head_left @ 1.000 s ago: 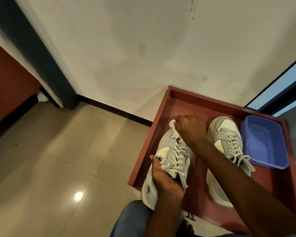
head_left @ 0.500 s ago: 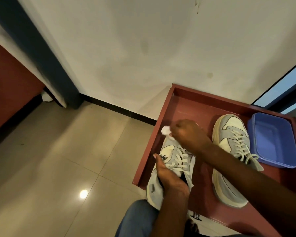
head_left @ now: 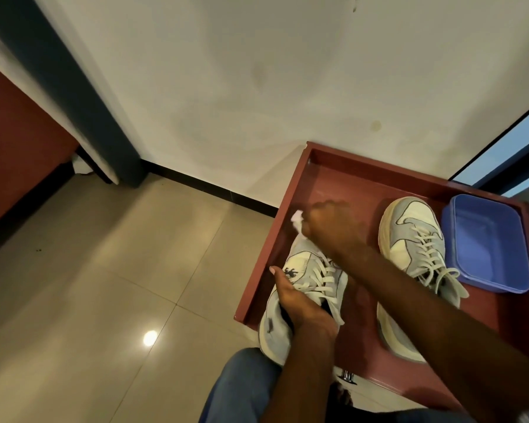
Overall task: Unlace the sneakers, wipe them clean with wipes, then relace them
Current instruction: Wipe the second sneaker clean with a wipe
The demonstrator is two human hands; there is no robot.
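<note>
Item 1. Left sneaker (head_left: 306,288): grey and cream, laces still threaded, lying at the table's (head_left: 342,184) near-left corner with its heel overhanging the near edge above the person's knee (head_left: 245,383).

Item 2. Left hand (head_left: 297,303): grip curled round the sneaker's collar and tongue, thumb along the outer side, holding it steady.

Item 3. Right hand (head_left: 327,227): blurred, over the toe of the held sneaker; grip pinching a white wipe (head_left: 297,216), a tuft of which shows at the hand's left side. Wiping appears to be the step in hand.

Item 4. Second sneaker (head_left: 413,254): laced, resting flat toward the table's right side, toe toward the far edge, apart from both hands; the right forearm crosses over its heel.

Item 5. Blue tub (head_left: 489,248): at the table's far-right corner, just beside the second sneaker. No contents visible.

Risks, as judged. The overhanging heel could slip off the near edge if the left-hand hold loosens under the wiping strokes. Laces left in place would shield the tongue and eyelets from the wipe. The small wad of wipe may slide out of the pinch near the table's left edge and drop to the tiled floor (head_left: 104,270).

Obstructions. The table's raised lip hems in the toe; the loose lace ends of the second sneaker trail toward the tub.
</note>
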